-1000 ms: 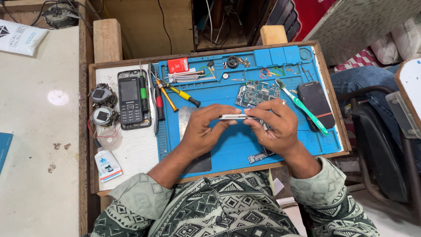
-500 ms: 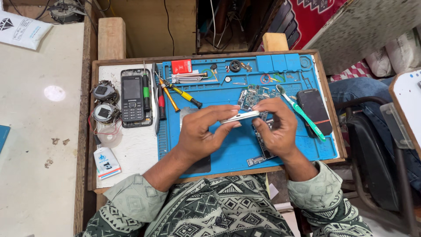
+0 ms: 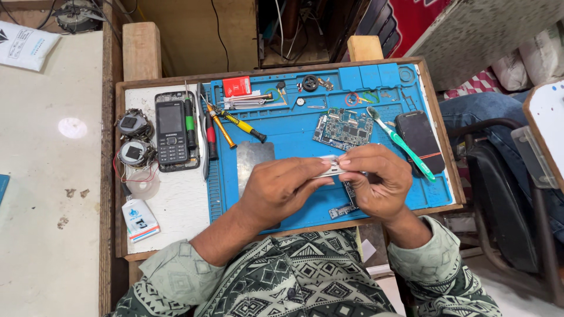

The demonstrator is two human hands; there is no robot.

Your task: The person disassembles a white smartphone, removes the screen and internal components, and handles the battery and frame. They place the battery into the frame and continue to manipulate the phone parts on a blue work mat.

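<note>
Both hands meet above the blue repair mat — the left hand and right hand each pinch one small silvery metal part, just below the bare circuit board.

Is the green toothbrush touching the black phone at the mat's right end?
Touching: in the head view the green toothbrush lies diagonally across the black phone's left edge, overlapping it.
</note>
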